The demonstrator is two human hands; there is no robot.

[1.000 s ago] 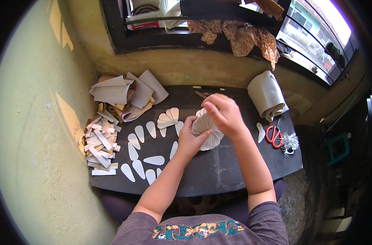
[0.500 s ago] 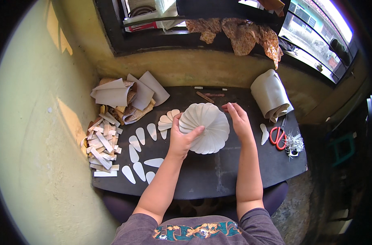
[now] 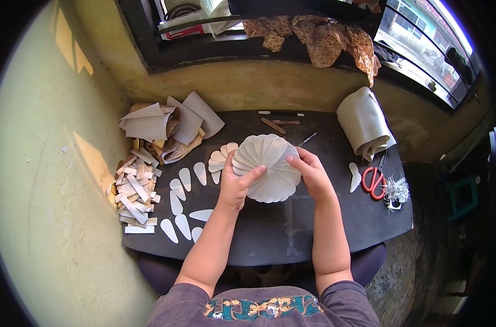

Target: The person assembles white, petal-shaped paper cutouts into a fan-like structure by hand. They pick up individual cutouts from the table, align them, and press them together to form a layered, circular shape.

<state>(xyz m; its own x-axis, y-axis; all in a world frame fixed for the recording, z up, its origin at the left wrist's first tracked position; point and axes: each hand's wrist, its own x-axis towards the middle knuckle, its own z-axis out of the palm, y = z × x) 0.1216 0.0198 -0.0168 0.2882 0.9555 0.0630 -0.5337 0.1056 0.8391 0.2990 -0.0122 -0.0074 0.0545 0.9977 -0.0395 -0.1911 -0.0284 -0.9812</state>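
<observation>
A round white rosette of overlapping petal-shaped pieces (image 3: 270,174) is held above the dark table. My left hand (image 3: 237,182) grips its left side, thumb pressed near the centre and fingers underneath. On the right edge my right hand (image 3: 309,171) pinches it, thumb on top, the other fingers mostly hidden behind. Loose white petal pieces (image 3: 176,188) lie in a curved row left of my left forearm. Close behind my left hand sits a fanned cluster of petals (image 3: 219,158).
Strips (image 3: 136,196) are heaped at the table's left, below folded sheets (image 3: 150,122). On the right are a rolled sheet (image 3: 362,120), red-handled scissors (image 3: 374,182), shredded white scraps (image 3: 396,191) and a small white piece (image 3: 354,177). A pen (image 3: 309,138) and brown sticks (image 3: 273,126) lie behind the rosette.
My right hand has come in from beside the rosette and taken hold of its right edge. The pen now shows on the table behind that hand. My left hand keeps its grip.
</observation>
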